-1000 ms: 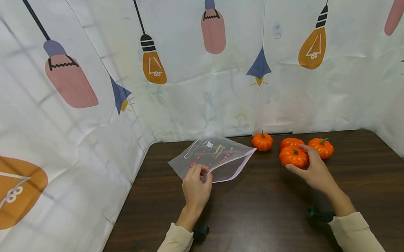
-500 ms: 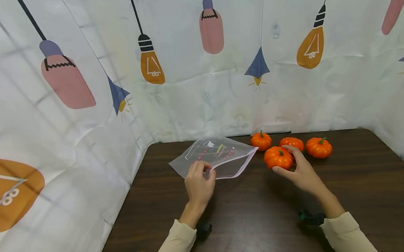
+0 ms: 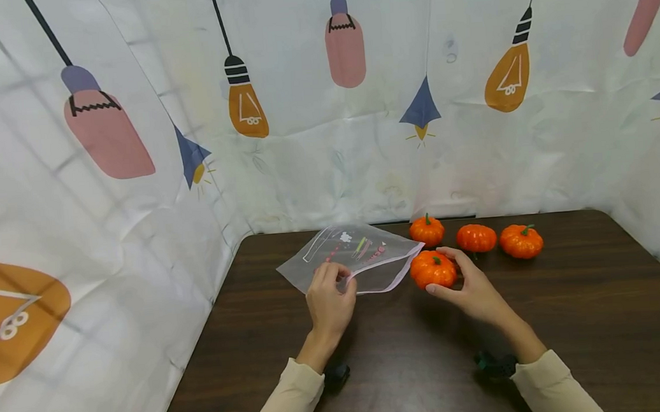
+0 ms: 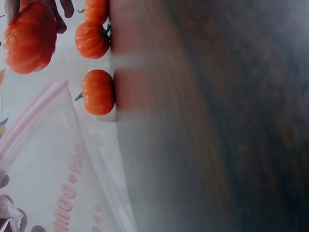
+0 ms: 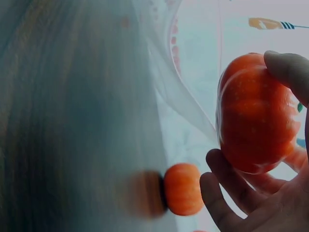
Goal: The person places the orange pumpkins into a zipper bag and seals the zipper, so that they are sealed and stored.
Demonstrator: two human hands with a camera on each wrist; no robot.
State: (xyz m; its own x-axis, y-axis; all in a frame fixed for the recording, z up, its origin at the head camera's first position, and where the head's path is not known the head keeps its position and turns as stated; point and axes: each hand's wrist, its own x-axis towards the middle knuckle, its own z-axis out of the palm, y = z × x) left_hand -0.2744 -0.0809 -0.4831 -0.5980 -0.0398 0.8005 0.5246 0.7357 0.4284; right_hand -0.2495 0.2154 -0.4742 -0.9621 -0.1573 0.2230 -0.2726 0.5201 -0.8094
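My left hand (image 3: 331, 301) pinches the near edge of a clear zip bag (image 3: 362, 248) with pink and white print, whose pink-rimmed mouth gapes toward the right. My right hand (image 3: 476, 291) grips a small orange toy pumpkin (image 3: 431, 270) between thumb and fingers, above the table beside the bag's mouth. In the right wrist view the thumb lies on one side of this pumpkin (image 5: 256, 116) and the fingers on the other. The left wrist view has the bag's printed film (image 4: 53, 179) at lower left, with only the left fingertips showing.
Three more toy pumpkins stand along the back of the dark wooden table (image 3: 398, 361): one pumpkin (image 3: 426, 231) behind the bag's right corner, another pumpkin (image 3: 476, 238) further right, and the rightmost pumpkin (image 3: 521, 242). A white curtain (image 3: 316, 175) printed with lamps rises behind and at the sides.
My right hand has carried the pumpkin leftward, away from the back pumpkins to the bag's mouth. My left hand and the bag edge have shifted slightly right.
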